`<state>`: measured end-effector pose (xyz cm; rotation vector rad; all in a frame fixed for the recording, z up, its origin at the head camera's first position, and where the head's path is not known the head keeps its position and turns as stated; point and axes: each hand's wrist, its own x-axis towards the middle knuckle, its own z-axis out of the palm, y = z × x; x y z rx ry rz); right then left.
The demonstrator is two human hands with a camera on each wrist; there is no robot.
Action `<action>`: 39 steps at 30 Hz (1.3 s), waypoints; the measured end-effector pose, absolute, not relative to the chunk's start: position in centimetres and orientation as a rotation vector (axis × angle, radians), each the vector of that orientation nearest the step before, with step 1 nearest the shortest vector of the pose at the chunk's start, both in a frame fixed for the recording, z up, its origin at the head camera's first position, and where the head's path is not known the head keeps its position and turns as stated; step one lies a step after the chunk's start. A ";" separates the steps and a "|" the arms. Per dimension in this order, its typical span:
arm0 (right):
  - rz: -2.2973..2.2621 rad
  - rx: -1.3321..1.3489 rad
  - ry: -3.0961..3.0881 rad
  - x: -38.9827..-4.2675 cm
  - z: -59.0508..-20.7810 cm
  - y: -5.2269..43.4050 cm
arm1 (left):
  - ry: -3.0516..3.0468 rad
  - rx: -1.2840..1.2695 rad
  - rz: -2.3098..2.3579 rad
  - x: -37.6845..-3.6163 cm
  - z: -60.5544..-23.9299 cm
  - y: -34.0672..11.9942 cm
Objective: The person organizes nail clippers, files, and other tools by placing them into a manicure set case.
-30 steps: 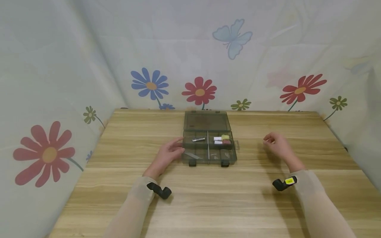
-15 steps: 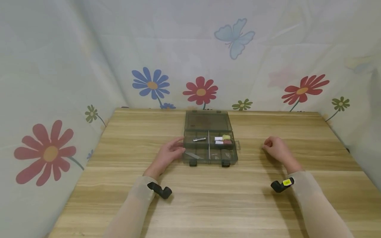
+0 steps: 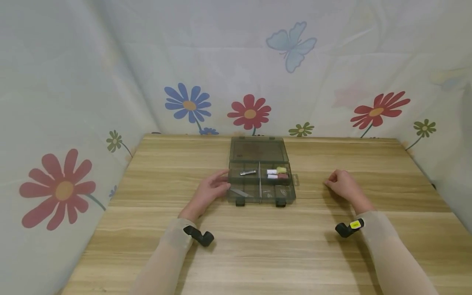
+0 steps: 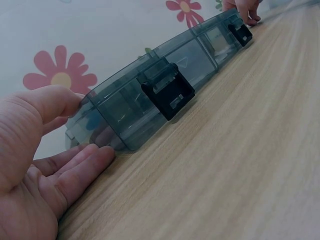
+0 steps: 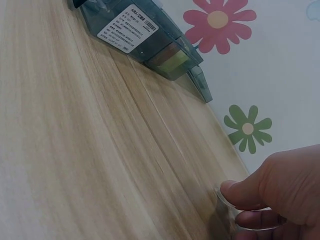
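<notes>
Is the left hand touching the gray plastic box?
Touching. In the left wrist view the left hand has its thumb and fingers laid against the end wall of the gray plastic box, with no gap visible.

Head camera is looking down across the table (image 3: 258, 246); both wrist cameras, skimming low, are sharing the box (image 3: 261, 180).

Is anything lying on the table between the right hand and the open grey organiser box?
Nothing visible does. Only bare wooden table lies between the right hand, which pinches a small clear piece, and the translucent grey plastic organiser box. The left hand touches the box's far side.
</notes>
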<state>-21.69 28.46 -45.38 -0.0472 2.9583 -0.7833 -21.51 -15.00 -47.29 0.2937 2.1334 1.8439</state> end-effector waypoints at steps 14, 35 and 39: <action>-0.845 -0.039 2.958 -21.1 -44.8 28.0 | 2.183 0.285 1.882 -22.1 -49.3 -15.0; -0.906 -0.068 2.973 -20.4 -43.9 27.0 | 2.142 0.286 1.871 -21.5 -47.7 -15.0; -0.925 -0.069 2.958 -20.2 -43.4 26.7 | 2.190 0.273 1.870 -21.9 -48.9 -15.0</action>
